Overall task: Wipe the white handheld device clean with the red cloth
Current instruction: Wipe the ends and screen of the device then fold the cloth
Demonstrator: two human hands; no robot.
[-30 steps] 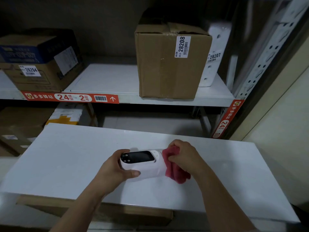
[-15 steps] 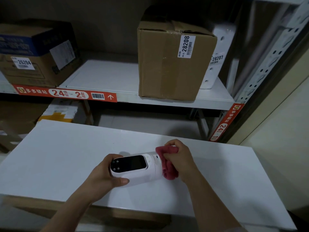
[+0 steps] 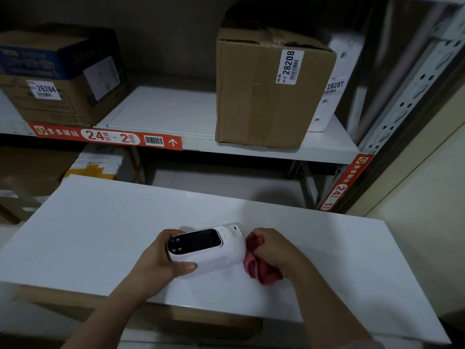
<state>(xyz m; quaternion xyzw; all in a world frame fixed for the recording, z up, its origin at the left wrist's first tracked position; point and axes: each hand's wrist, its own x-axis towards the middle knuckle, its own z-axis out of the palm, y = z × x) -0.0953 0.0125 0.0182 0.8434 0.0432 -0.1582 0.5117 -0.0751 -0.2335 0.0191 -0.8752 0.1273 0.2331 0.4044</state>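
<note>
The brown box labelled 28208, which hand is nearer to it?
Right. The right hand lies almost straight below the brown box; the left hand sits further left.

There is only one view, from the camera on my head. It looks forward and down over the flat white tabletop (image 3: 100, 235), close enough that both my forearms enter from the bottom edge. It faces the grey metal shelving rack (image 3: 327, 152) just behind the table, and the wide lens bends the rack's perforated upright at right.
</note>
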